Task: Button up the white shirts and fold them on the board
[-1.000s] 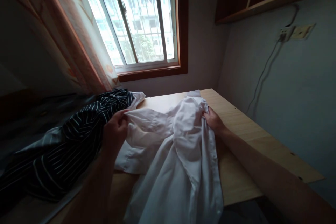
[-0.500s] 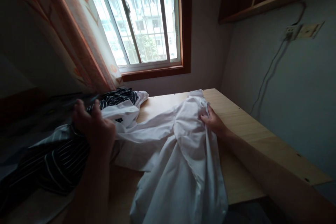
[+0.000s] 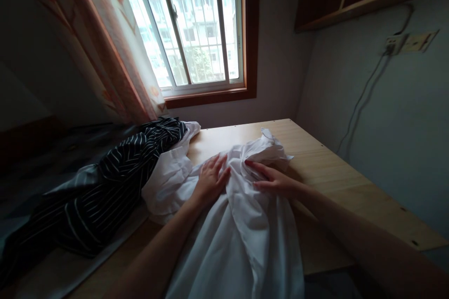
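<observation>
A white shirt (image 3: 242, 233) lies crumpled on the wooden tabletop, its lower part spreading toward me and past the bottom of the view. My left hand (image 3: 212, 177) rests flat on its upper left part, fingers stretched out. On the right side of the same cloth lies my right hand (image 3: 270, 180), with fingers extended and the thumb apart. The shirt's collar end (image 3: 268, 135) bunches up beyond my hands. Left of my left hand, a white sleeve (image 3: 168, 182) reaches toward a black garment with white stripes (image 3: 122, 168).
The pale wooden table (image 3: 336, 196) has its far edge below a barred window (image 3: 196, 32). An orange and white curtain (image 3: 94, 42) hangs at the left. A socket with a plugged-in cable (image 3: 393, 46) is on the right wall, below a wooden shelf (image 3: 379, 0).
My left hand has come down from above the striped garment onto the white shirt. My right hand has let go of the shirt's edge and moved nearer. The collar end is more bunched.
</observation>
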`<state>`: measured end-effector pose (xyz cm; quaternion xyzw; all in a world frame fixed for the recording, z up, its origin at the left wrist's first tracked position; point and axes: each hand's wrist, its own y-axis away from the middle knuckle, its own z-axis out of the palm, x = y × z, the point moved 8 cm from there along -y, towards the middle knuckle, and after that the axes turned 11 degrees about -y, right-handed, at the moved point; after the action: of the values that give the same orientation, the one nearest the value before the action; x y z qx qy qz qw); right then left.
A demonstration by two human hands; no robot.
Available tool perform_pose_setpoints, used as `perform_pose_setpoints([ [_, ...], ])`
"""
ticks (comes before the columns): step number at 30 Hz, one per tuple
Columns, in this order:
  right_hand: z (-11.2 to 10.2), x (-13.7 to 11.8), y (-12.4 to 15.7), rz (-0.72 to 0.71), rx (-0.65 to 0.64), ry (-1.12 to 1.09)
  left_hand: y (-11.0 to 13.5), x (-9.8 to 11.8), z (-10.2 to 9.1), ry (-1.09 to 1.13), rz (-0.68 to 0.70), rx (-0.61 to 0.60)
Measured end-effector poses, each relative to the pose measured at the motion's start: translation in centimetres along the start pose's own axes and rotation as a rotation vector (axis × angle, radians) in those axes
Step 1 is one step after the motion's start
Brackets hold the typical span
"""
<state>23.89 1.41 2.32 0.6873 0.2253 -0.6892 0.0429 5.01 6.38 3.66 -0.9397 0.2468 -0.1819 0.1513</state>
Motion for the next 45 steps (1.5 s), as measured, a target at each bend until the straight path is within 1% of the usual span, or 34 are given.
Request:
perform_pose_setpoints([
  [2,0.7,-0.4,0.2,0.062,-0.061,-0.092,-0.3,-0.8,-0.2,0.017,-0.029,-0.007],
  [3,0.9,-0.5,0.3,0.086,-0.07,-0.126,-0.4,-1.1,0.0,0.033,-0.048,-0.029],
  [5,0.7,-0.6,0.3,0.099,-0.039,-0.156,-0.4,-1.8,0.6,0.047,-0.089,-0.09],
  [8,-0.5,-0.8,0.1,0.037,0.055,-0.098,-0.3,-2.0,1.4,0.007,-0.085,-0.166],
  [11,-2.4,-1.2,0.0,-0.046,0.168,0.091,-0.3,-1.5,1.6,-0.028,-0.023,-0.208],
  [13,-4.1,-1.6,0.0,-0.08,0.281,0.225,-0.3,-1.2,1.4,-0.028,-0.001,-0.22],
  [15,-6.1,-2.1,0.2,-0.077,0.414,0.347,-0.3,-0.8,0.9,-0.017,0.0,-0.216],
  [16,-7.1,-2.2,0.5,-0.049,0.483,0.425,-0.3,-0.7,0.7,-0.013,-0.007,-0.209],
  [18,-9.3,-2.1,1.2,0.059,0.609,0.629,-0.2,-0.4,0.3,-0.019,-0.025,-0.193],
  [20,-11.3,-1.5,1.9,0.205,0.661,0.841,-0.1,-0.2,0.0,-0.031,-0.041,-0.175],
  [23,-13.3,0.1,2.2,0.356,0.592,1.056,0.1,-0.2,-0.3,-0.039,-0.06,-0.15],
  [26,-14.4,1.7,2.0,0.412,0.557,1.133,0.1,-0.2,-0.4,-0.036,-0.051,-0.135],
  [28,-14.3,2.3,1.4,0.382,0.566,1.063,0.0,-0.1,-0.5,-0.027,-0.029,-0.117],
  [30,-13.8,2.6,0.7,0.288,0.568,0.89,0.0,-0.2,-0.5,-0.007,-0.02,-0.096],
  [32,-13.2,2.7,0.1,0.172,0.583,0.638,0.0,-0.4,-0.6,0.016,-0.029,-0.082],
  [35,-13.0,2.7,0.1,0.049,0.661,0.23,0.0,-0.9,-0.5,0.003,-0.073,-0.084],
  [37,-12.9,2.8,0.3,0.018,0.699,-0.008,0.0,-1.3,-0.5,-0.037,-0.111,-0.086],
  [39,-12.7,2.6,0.4,0.009,0.696,-0.21,0.1,-1.6,-0.7,-0.063,-0.134,-0.079],
  [42,-12.4,1.8,0.4,-0.038,0.676,-0.437,0.2,-1.7,-1.3,-0.049,-0.148,-0.032],
  [45,-12.8,1.0,0.5,-0.125,0.699,-0.572,0.3,-1.7,-2.5,-0.038,-0.138,0.046],
])
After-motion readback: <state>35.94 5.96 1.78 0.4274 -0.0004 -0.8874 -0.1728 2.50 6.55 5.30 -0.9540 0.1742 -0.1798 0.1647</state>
